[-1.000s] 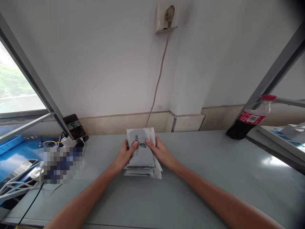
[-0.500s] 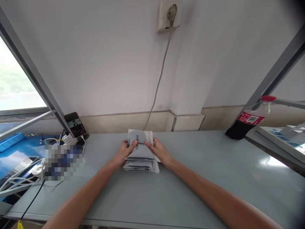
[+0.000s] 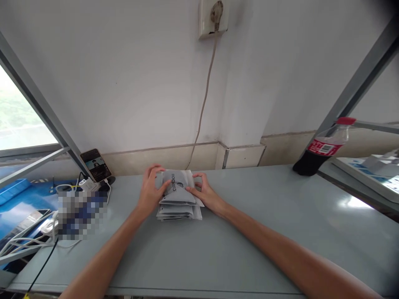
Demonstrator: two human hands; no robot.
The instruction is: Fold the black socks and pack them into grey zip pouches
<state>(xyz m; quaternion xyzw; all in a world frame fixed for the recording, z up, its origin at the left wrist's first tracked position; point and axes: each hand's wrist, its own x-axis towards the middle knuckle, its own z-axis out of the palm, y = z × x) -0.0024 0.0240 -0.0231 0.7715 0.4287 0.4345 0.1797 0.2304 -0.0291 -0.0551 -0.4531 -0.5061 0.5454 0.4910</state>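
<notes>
One stack of pale packets (image 3: 179, 194) lay on our table (image 3: 174, 259); our left hand (image 3: 149, 193) spread wide at its left edge, our right hand (image 3: 210, 197) loosely parted opposite.

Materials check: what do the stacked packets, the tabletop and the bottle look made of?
Packets: probably thin frosted plastic, matte; the edges look translucent.
Tabletop: smooth grey, slightly glossy, given the bright reflection; painted metal or laminate, I can't tell.
Bottle: likely clear plastic, shiny; the dark liquid shows through its wall.

A pale wall (image 3: 149, 91) backs the grey table (image 3: 199, 257).
</notes>
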